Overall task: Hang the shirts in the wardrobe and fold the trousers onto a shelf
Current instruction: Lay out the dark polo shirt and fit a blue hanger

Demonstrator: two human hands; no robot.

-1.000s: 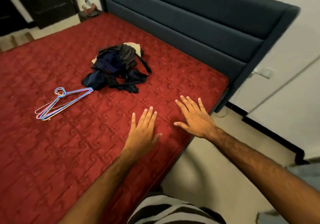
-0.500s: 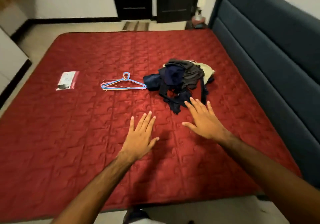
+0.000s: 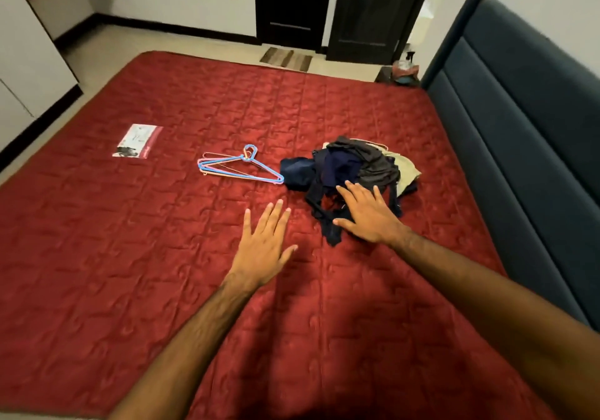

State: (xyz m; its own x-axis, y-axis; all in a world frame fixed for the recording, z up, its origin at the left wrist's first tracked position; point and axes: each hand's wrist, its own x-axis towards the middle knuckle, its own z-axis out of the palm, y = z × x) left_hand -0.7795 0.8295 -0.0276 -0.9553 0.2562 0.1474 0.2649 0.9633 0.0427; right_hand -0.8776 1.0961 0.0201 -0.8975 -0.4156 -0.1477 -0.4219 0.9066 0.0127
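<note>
Landmark: the pile of clothes [image 3: 352, 173], a crumpled heap of dark navy, grey and beige garments on the red quilted bedspread [image 3: 162, 257], toward the headboard side of the bed. Individual shirts vs trousers can't be told apart in the heap.

Right hand [image 3: 365, 215] is at the pile's near edge, palm down, fingers straight and spread. Fingertips overlap the dark fabric in view; whether they touch it or hover just above can't be told. It grips nothing. A dark strip of cloth trails from the pile toward the viewer, passing beside the thumb.

Left hand [image 3: 263, 247] is to the left of the pile, apart from it, palm down over bare bedspread, fingers straight and slightly spread, thumb out. Holds nothing.

Plastic hangers [image 3: 240, 168], blue and pink, stacked flat, lie just left of the pile; the nearest hanger tip is almost at the navy garment. Beyond the left hand's fingertips, not touching it.

A flat printed packet [image 3: 138, 141] w/ a red edge lies well left of the pile, past the hangers.

Dark blue padded headboard [image 3: 519, 127] stands right of the pile. Dark wooden doors [image 3: 324, 7] are in the far wall behind the pile, w/ a small striped mat [image 3: 285, 59] on the floor before them.
</note>
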